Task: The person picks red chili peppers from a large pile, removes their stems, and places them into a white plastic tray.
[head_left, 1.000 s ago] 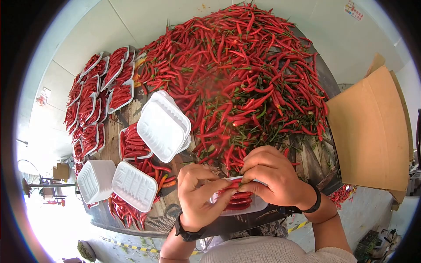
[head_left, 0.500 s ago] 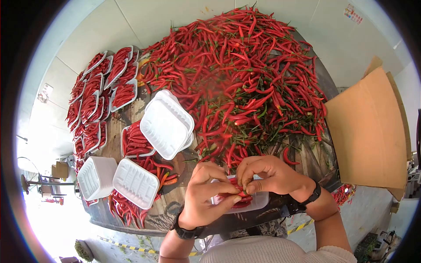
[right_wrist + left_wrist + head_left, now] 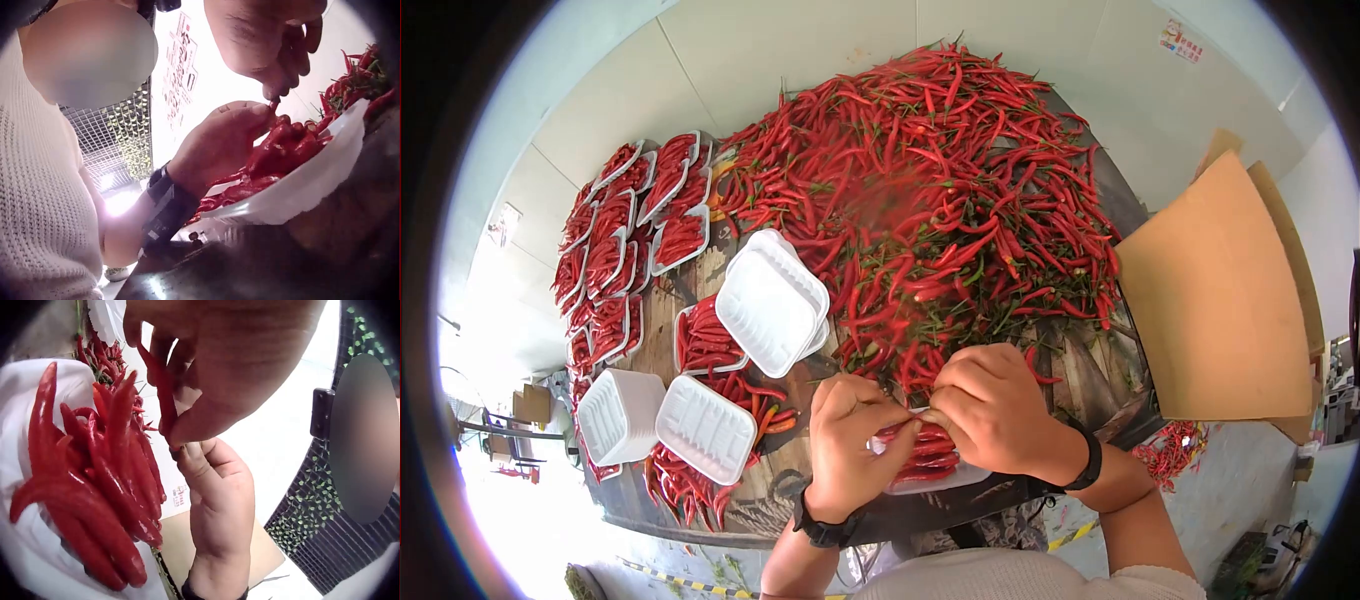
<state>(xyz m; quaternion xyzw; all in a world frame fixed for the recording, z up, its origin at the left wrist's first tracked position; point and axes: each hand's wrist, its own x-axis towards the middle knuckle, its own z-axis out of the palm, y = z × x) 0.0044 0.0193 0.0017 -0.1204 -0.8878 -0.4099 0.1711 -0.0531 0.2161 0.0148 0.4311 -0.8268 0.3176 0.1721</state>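
Above a white tray (image 3: 960,477) of red chilies at the table's near edge, both hands meet at the fingertips. The left hand (image 3: 847,440) holds one red chili (image 3: 164,387), seen lengthwise under its fingers in the left wrist view. At that chili's end, the thumb and finger of the right hand (image 3: 1000,412) pinch its dark tip. Beneath the hands lie several chilies (image 3: 87,500) side by side in the tray; in the right wrist view the tray's white wall (image 3: 312,187) tilts up beside them.
A large chili heap (image 3: 940,180) covers the table's back. Filled trays (image 3: 610,250) stand at the left. Empty white trays (image 3: 768,305) lie left of centre, with a stack (image 3: 615,420) nearer the left edge. A cardboard box (image 3: 1220,300) stands at the right.
The head view has shifted slightly. The hands stay together over the tray; the right hand has turned, its knuckles more upward, and its fingertips have moved slightly left.
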